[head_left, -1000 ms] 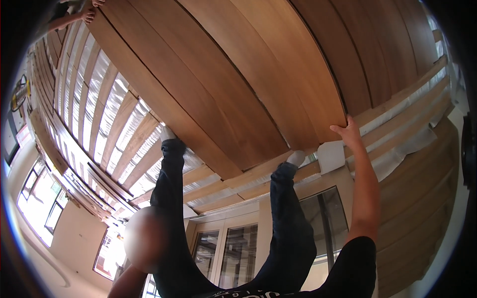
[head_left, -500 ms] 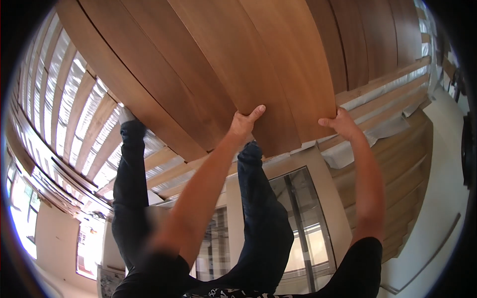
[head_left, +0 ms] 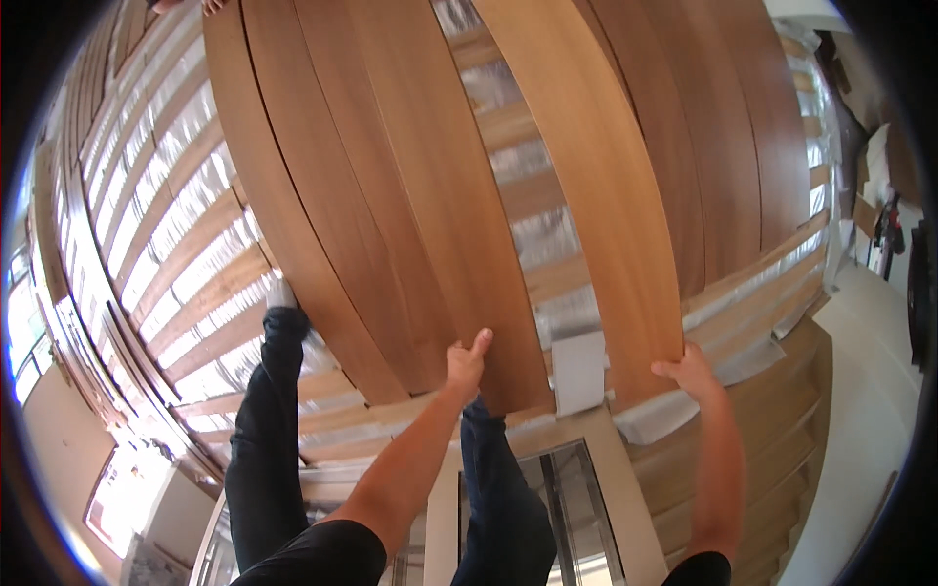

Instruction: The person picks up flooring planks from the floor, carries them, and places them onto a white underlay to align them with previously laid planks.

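My right hand [head_left: 690, 371] pinches the right edge of the loose brown wood plank [head_left: 616, 195] at its near end, thumb on top; the plank's long axis runs away to the far side. My left hand [head_left: 466, 363] has its thumb on the neighbouring plank [head_left: 459, 244]; with its fingers hidden, I can't tell whether it grips. Between both planks, a gap shows crosswise battens [head_left: 537, 200] and silvery foil [head_left: 547, 234].

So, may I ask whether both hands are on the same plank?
No, the right hand holds one plank, while the left hand is at another across a gap showing battens.
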`<state>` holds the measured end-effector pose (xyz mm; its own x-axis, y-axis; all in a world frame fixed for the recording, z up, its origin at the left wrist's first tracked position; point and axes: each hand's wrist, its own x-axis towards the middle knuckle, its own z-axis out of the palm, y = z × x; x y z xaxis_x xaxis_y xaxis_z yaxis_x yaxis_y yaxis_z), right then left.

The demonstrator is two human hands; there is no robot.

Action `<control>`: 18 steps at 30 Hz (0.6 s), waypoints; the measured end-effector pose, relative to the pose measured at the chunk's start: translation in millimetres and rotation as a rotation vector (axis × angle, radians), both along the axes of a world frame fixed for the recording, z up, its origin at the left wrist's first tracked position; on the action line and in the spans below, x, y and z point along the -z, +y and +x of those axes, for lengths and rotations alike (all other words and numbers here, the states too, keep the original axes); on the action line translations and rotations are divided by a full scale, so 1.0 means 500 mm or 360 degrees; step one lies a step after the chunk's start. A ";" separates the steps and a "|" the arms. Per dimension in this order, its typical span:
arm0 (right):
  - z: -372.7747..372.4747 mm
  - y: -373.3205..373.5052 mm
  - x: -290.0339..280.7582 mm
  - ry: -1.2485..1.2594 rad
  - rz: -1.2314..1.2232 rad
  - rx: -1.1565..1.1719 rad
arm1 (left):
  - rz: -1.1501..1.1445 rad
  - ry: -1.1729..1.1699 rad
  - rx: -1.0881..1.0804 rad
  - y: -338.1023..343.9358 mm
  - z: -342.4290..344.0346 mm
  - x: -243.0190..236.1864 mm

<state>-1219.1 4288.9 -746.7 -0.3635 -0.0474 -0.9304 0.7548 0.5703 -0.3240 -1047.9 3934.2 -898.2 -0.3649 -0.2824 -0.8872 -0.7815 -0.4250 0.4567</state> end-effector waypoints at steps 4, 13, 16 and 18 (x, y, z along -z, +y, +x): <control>-0.015 0.034 -0.102 -0.0021 0.0029 0.0073 | 0.0347 -0.0090 0.0006 0.062 -0.059 0.009; -0.024 -0.024 -0.293 -0.0046 0.0024 -0.0018 | 0.0521 -0.0572 0.1014 0.019 -0.166 0.052; -0.032 -0.098 -0.334 -0.0015 -0.0080 0.0007 | 0.0486 -0.0384 0.1297 -0.042 -0.140 0.046; -0.023 -0.126 -0.358 0.0009 -0.0126 0.0011 | 0.0442 -0.0153 0.1419 -0.079 -0.158 0.012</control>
